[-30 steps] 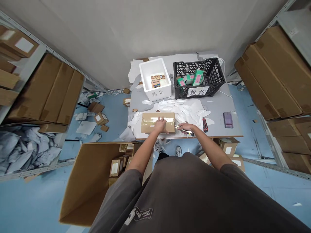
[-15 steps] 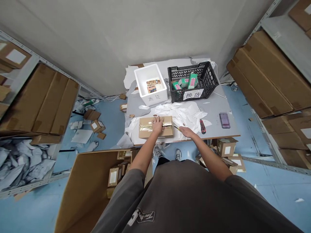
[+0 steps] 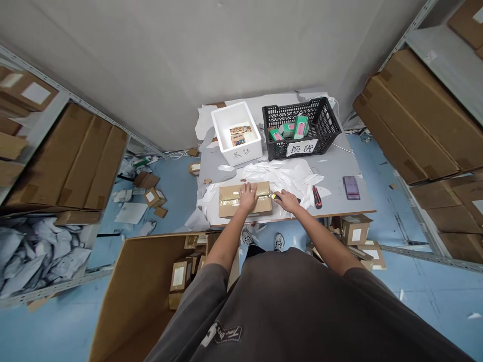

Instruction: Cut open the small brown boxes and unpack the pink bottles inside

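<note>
A taped cardboard box (image 3: pixel 228 201) lies near the front edge of the table, with shiny clear tape along its middle seam. My left hand (image 3: pixel 248 196) rests flat on its top, fingers spread. Just off the box's right end, my right hand (image 3: pixel 288 201) is closed around a utility knife (image 3: pixel 275 196) with a yellow and black body. The knife's front end is at the end of the tape seam; whether the blade is in the tape is too small to tell. Right of that hand lies a red and black cutter (image 3: pixel 316 197).
Crumpled white paper (image 3: pixel 287 173) spreads behind the box. A white bin (image 3: pixel 243 153) and a black crate (image 3: pixel 279 151) with green boxes stand at the back. A phone (image 3: pixel 351 187) lies at right. A large open carton (image 3: pixel 124 281) stands front left, and shelves flank both sides.
The knife has turned in my right hand and now lies more across it, with its yellow part at the box's right end. My left hand stays on the box. The view has shifted slightly.
</note>
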A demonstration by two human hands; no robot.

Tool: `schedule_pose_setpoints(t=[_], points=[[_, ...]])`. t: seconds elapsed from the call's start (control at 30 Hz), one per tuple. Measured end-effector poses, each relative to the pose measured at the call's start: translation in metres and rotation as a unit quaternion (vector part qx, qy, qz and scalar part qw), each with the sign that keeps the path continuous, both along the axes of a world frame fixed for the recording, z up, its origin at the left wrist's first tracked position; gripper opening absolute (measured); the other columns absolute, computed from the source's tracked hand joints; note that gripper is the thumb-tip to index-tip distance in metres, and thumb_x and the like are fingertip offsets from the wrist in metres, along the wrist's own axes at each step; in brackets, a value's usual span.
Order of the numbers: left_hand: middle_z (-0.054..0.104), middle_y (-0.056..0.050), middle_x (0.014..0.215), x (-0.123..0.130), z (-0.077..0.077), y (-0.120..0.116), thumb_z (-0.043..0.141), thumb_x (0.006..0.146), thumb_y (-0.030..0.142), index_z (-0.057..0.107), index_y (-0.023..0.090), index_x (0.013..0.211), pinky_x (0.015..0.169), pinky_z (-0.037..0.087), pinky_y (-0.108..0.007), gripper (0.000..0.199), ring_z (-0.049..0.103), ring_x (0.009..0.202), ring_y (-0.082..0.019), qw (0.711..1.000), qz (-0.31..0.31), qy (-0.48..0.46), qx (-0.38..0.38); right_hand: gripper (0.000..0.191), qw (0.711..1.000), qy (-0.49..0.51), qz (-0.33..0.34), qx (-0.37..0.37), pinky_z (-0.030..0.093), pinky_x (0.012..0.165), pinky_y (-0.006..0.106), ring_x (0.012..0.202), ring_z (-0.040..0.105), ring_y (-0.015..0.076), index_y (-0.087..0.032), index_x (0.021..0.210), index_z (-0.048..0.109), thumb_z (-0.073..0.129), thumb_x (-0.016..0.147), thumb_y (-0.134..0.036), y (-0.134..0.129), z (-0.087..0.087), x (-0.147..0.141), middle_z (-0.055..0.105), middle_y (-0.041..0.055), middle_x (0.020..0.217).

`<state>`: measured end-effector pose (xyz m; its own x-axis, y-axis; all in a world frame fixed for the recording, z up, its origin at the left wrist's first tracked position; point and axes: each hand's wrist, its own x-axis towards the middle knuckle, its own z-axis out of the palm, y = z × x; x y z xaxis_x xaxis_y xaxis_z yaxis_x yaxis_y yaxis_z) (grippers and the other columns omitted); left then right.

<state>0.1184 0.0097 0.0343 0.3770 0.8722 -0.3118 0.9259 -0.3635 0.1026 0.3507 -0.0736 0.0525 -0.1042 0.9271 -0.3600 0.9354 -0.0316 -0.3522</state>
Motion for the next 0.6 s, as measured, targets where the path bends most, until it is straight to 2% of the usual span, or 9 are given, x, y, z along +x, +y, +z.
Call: schedule_pose_setpoints(t=[0.17,0.3,0.37,0.47,0.53,0.6], points=[[0.027,-0.019,0.184,0.003,-0.006,-0.004,0.052,0.108,0.043,0.034,0.026,0.177,0.136,0.021,-0.063,0.074,0.022,0.172,-0.036,1.0,0.006,-0.004,0.006,0.042,1.0,-0.013,-0.013,0.006,0.048,0.099,0.035,0.123,0.066,0.0312,-0.028,0.152,0.062,0.049,0.116,-0.046,-0.007,-0.007,-0.003,0.066,0.0156,0.138],[0.027,-0.019,0.184,0.005,-0.007,-0.008,0.052,0.108,0.044,0.031,0.026,0.178,0.136,0.019,-0.065,0.076,0.02,0.172,-0.037,1.0,0.019,0.001,0.007,0.045,0.999,-0.01,-0.03,0.007,0.049,0.1,0.037,0.123,0.066,0.033,-0.028,0.154,0.059,0.054,0.114,-0.048,-0.005,-0.006,-0.009,0.065,0.0173,0.138],[0.026,-0.02,0.185,0.005,-0.005,-0.01,0.052,0.107,0.044,0.03,0.025,0.179,0.136,0.018,-0.065,0.077,0.018,0.173,-0.037,1.0,0.021,0.002,0.001,0.048,0.997,-0.005,-0.08,-0.006,0.049,0.099,0.039,0.12,0.068,0.0345,-0.026,0.154,0.058,0.057,0.112,-0.049,-0.003,-0.005,-0.003,0.064,0.0198,0.138],[0.025,-0.019,0.185,0.003,-0.002,-0.014,0.052,0.107,0.044,0.03,0.025,0.179,0.136,0.019,-0.064,0.078,0.018,0.173,-0.037,1.0,0.019,0.002,-0.008,0.045,0.975,0.033,-0.22,-0.008,0.048,0.099,0.041,0.117,0.067,0.0353,-0.019,0.151,0.058,0.052,0.114,-0.043,-0.004,-0.006,0.027,0.062,0.0232,0.139],[0.026,-0.019,0.185,0.004,0.001,-0.015,0.052,0.106,0.043,0.032,0.025,0.178,0.136,0.019,-0.064,0.077,0.019,0.172,-0.037,1.0,0.023,0.0,-0.001,0.04,0.947,0.128,-0.295,-0.001,0.047,0.101,0.042,0.122,0.063,0.0358,-0.018,0.146,0.059,0.052,0.113,-0.039,-0.009,-0.01,0.047,0.063,0.0215,0.139],[0.031,-0.02,0.182,0.007,0.003,-0.013,0.055,0.105,0.043,0.035,0.026,0.177,0.136,0.021,-0.063,0.076,0.024,0.171,-0.037,0.999,0.034,-0.007,0.009,0.037,0.92,0.224,-0.321,-0.025,0.048,0.096,0.04,0.119,0.062,0.0347,-0.019,0.142,0.057,0.048,0.112,-0.039,-0.017,-0.015,0.051,0.067,0.0179,0.129]])
